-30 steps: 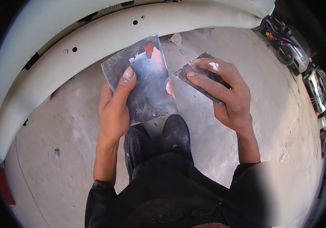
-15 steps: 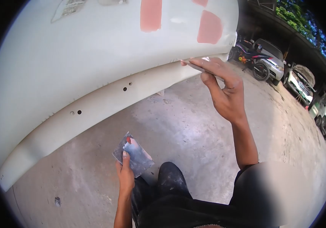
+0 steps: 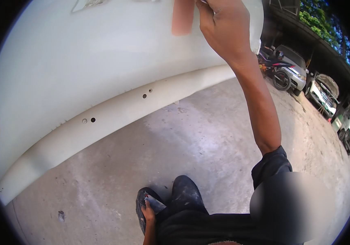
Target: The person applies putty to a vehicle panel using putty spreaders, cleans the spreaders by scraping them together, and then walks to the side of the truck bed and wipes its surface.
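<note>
Left hand (image 3: 148, 213) grasps a flat plate (image 3: 155, 203) above black shoes (image 3: 186, 191); right hand (image 3: 226, 26), grip cropped beyond telling, is raised beside the white vehicle panel's (image 3: 101, 57) pink patch (image 3: 182, 18). Seemingly surface work, calling for even pressure.

At 1 o'clock, the top edge crops the right hand (image 3: 226, 30), leaving its grip unreadable; at 12, it cuts a pink patch (image 3: 183, 18). Between 6 and 7, the left hand (image 3: 148, 214) partly covers a plate (image 3: 155, 203). At 4, a sleeve (image 3: 272, 164) dissolves into blur.
</note>
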